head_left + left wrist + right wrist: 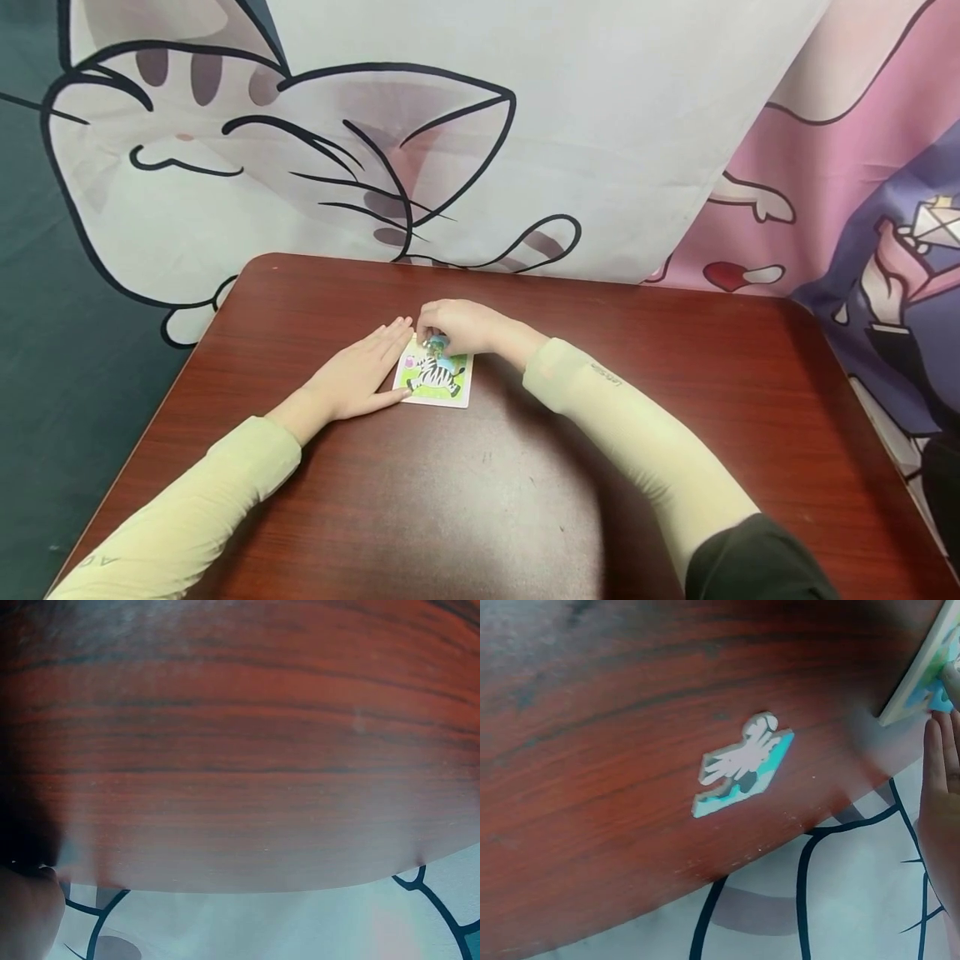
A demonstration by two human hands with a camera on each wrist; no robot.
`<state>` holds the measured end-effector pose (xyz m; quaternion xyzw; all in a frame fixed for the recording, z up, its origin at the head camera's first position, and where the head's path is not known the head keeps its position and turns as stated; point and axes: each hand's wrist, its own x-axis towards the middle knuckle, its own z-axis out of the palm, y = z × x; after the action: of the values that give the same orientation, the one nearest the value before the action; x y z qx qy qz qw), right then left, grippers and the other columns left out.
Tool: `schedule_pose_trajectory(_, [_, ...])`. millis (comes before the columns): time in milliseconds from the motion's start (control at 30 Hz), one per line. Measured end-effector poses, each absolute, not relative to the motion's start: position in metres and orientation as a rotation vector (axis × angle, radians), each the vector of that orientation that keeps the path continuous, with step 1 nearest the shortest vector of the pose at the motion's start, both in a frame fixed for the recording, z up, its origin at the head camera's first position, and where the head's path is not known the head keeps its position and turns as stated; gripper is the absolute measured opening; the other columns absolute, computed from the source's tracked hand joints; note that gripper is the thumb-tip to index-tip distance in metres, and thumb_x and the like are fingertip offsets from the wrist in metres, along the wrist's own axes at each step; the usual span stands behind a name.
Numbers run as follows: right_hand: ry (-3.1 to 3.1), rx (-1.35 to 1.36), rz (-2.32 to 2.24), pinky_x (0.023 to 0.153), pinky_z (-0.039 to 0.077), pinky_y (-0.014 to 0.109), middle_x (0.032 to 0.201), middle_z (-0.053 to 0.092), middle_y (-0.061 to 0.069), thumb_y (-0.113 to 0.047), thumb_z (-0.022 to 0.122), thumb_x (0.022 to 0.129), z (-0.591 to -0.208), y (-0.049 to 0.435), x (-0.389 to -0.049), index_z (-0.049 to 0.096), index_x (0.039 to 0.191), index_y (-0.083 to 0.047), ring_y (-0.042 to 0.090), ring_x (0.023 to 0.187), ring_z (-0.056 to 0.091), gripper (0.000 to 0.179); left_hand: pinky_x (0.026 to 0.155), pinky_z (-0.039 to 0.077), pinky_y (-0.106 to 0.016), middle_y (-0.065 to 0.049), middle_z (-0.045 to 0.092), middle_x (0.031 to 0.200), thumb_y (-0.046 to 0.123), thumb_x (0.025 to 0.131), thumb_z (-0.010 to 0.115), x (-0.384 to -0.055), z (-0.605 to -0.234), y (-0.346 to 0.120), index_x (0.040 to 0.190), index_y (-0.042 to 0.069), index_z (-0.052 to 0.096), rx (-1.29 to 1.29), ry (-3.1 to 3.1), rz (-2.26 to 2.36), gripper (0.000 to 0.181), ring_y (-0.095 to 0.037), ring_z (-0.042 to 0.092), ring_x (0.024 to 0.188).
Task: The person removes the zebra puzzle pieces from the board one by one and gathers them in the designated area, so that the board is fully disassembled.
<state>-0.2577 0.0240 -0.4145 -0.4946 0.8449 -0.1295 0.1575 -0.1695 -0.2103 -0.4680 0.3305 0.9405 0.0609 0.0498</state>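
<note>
A small square puzzle board [435,392] with a striped zebra on a green ground lies on the table. My left hand [360,371] rests flat beside it, its straight fingers along the left edge and the thumb touching the lower left part. Over the board's upper part, my right hand [461,327] pinches a small blue-green puzzle piece [437,344] in bent fingers, which partly cover it. In the right wrist view, another puzzle piece [742,765] with a pale winged figure and turquoise edge lies apart from the board.
The reddish-brown wooden table [465,500] has rounded far corners. Behind it hangs a cloth [600,125] printed with a cartoon cat, touching or close to the far edge. The left wrist view shows mostly bare tabletop [247,750].
</note>
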Motion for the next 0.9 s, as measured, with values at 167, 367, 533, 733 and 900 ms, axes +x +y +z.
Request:
schedule_pose_trajectory(167, [2.450,-1.418,-0.392,0.100,0.055,0.032,0.115,0.067,0.003,-0.002,0.082,0.090,-0.416,0.027,-0.255,0.075,0.115,-0.012,0.017,0.104,0.063,0.028,0.135,0.027,-0.047,-0.018,0.020,0.177,0.058,0.102,0.058,-0.169,-0.467,-0.210,0.166,-0.004,0.025,1.000,2.865,0.184,0.095,-0.032,0.021,0.166])
schedule_pose_trajectory(367, [2.468,-1.367,-0.448,0.099,0.056,0.032,0.118,0.066,0.003,-0.003,0.082,0.091,-0.417,0.031,-0.252,0.076,0.117,-0.015,0.017,0.107,0.065,0.029,0.135,0.026,-0.047,-0.017,0.018,0.178,0.058,0.102,0.058,-0.169,-0.468,-0.210,0.167,-0.003,0.024,0.992,2.861,0.191,0.095,-0.032,0.020,0.166])
schedule_pose_trajectory(533, [2.468,-1.381,-0.504,0.094,0.057,0.032,0.113,0.069,0.003,-0.003,0.078,0.094,-0.417,0.033,-0.251,0.078,0.115,-0.016,0.017,0.102,0.067,0.025,0.135,0.025,-0.047,-0.017,0.018,0.178,0.059,0.103,0.057,-0.169,-0.468,-0.211,0.167,-0.003,0.024,0.988,2.862,0.185,0.095,-0.031,0.020,0.166])
schedule_pose_trajectory(733, [2.443,-1.339,-0.649,0.087,0.058,0.024,0.106,0.074,0.004,0.000,0.075,0.094,-0.415,0.034,-0.253,0.079,0.106,-0.011,0.015,0.095,0.070,0.017,0.135,0.026,-0.047,-0.018,0.018,0.178,0.059,0.103,0.056,-0.168,-0.466,-0.210,0.167,-0.003,0.024,0.997,2.858,0.187,0.095,-0.032,0.021,0.166])
schedule_pose_trajectory(900, [2.401,-1.251,-0.773,0.083,0.059,0.020,0.098,0.077,0.005,0.002,0.075,0.092,-0.409,0.037,-0.256,0.078,0.101,-0.007,0.015,0.089,0.070,0.013,0.135,0.026,-0.047,-0.019,0.019,0.178,0.057,0.103,0.057,-0.168,-0.466,-0.209,0.167,-0.004,0.023,1.004,2.861,0.182,0.095,-0.032,0.020,0.166])
